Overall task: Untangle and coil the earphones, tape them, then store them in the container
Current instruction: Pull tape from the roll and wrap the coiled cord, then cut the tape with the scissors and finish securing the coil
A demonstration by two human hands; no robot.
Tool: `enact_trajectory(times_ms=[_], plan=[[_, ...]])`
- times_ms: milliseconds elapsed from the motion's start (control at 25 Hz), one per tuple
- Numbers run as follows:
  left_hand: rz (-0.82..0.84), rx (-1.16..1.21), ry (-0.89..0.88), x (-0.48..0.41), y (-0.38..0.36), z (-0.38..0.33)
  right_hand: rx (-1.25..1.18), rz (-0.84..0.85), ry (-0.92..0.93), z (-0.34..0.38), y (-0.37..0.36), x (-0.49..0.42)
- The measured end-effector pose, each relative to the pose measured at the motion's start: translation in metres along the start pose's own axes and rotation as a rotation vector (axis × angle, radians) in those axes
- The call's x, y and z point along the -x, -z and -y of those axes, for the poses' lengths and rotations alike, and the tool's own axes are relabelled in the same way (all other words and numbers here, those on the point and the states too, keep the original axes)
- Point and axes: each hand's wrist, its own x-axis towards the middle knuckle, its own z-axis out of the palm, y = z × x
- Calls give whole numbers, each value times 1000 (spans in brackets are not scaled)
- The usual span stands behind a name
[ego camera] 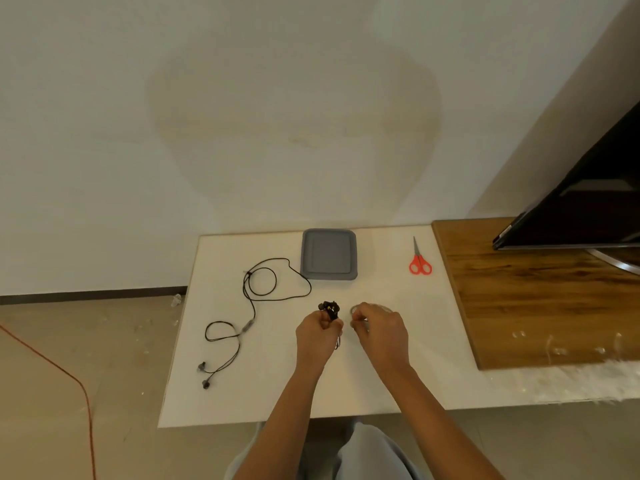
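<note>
Head view puts us at the taping step: our left hand (317,336) pinches the coiled earphones (329,309) just above the surface (242,393), near the container (329,277), our right hand (381,332) grips what looks like a tape roll (353,310) beside them, and next we likely need to pull a strip free.

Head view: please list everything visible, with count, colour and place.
table: one, white, centre
loose earphones: one, black, table's left
coiled earphones: one, black, near middle, gripped
tape roll: one, clear, near middle, held
container: one, grey, table's far side
scissors: one, red handles, table's far right
wooden board: one, brown, right
screen: one, black, far right
cable: one, orange, floor, left
left hand: one, grips coiled earphones
right hand: one, holds tape roll
</note>
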Motion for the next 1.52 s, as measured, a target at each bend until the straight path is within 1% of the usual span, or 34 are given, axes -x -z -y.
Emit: enact_trajectory(times_ms=[40,120,240,320,360,400,440,480,520,560,600,680,720,760,840,880,960,1000,1080,1200,1280,1360,1440,1480,1520], plan=[[-12,-2,16,-3,-6,4,22,-3,-23,-5,-4,0],[-24,5,50,-7,-14,12,15,46,-102,-17,-14,1],[3,11,78,-12,-24,21,-58,193,-174,-39,-26,2],[21,27,83,-16,-27,24,-177,290,-205,-48,-21,-3],[24,37,86,-19,-27,25,-281,282,-248,-50,-15,-8],[28,42,86,-22,-27,25,-368,198,-283,-53,-8,-17],[33,40,87,-24,-28,26,-379,56,-294,-59,-4,-29],[39,43,89,-26,-28,27,-280,-75,-289,-66,0,-42],[44,53,95,-27,-28,27,-142,-135,-298,-77,3,-57],[47,66,101,-27,-29,28,-6,-113,-326,-87,3,-72],[49,78,104,-27,-28,28,101,-50,-363,-97,2,-85],[45,86,109,-26,-28,27,268,71,-390,-111,-3,-101],[41,81,111,-25,-27,26,319,90,-393,-114,-3,-105],[36,71,108,-24,-26,27,334,51,-386,-116,-4,-104],[23,50,92,-22,-24,29,268,-125,-374,-112,-3,-94],[16,44,80,-20,-24,30,211,-183,-418,-108,-2,-85],[-2,32,63,-18,-22,31,100,-245,-526,-103,2,-69],[-6,31,61,-18,-21,31,121,-245,-530,-101,3,-62],[-2,44,72,-17,-19,31,222,-162,-547,-98,8,-49],[22,142,140,-17,-14,34,395,50,-590,-87,20,-30],[23,203,190,-16,-12,35,506,168,-553,-78,24,-14],[20,213,201,-16,-11,33,559,235,-515,-70,25,2],[26,217,197,-14,-10,32,509,287,-499,-68,25,16],[29,226,196,-13,-10,31,404,320,-501,-70,27,23],[31,235,198,-13,-10,31,232,360,-500,-71,29,28]])
